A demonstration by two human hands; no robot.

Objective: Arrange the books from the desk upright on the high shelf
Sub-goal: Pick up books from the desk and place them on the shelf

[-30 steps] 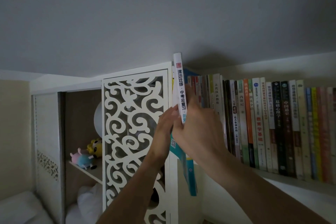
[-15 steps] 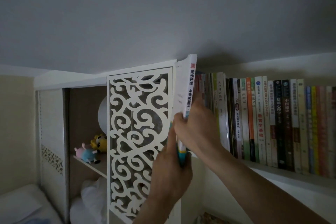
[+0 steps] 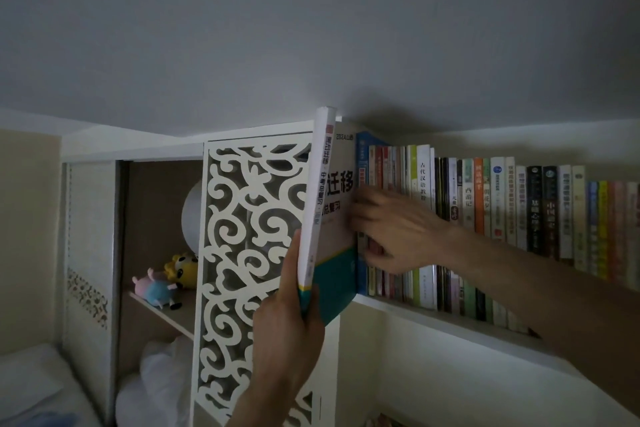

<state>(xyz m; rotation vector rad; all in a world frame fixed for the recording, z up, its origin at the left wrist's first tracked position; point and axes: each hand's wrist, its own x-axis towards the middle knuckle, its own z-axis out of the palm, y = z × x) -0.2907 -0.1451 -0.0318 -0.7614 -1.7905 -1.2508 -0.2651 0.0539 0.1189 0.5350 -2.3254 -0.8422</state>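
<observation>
Book [image 3: 329, 218] flat, glossy, gripped by left hand [image 3: 287, 326], beside packed spines [image 3: 485, 204]

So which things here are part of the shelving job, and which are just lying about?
Part of the job:
- large workbook, gripped at its lower end by the left hand
- row of upright books on the high shelf
- right hand against those books

Lying about:
- plush toys
- carved white panel

I see a white high shelf [image 3: 450, 322] under the ceiling, carrying a long row of upright books [image 3: 485, 218] packed spine out. To its left, a lower cabinet shelf [image 3: 162, 314] carries two plush toys [image 3: 166, 279] lying together.
</observation>
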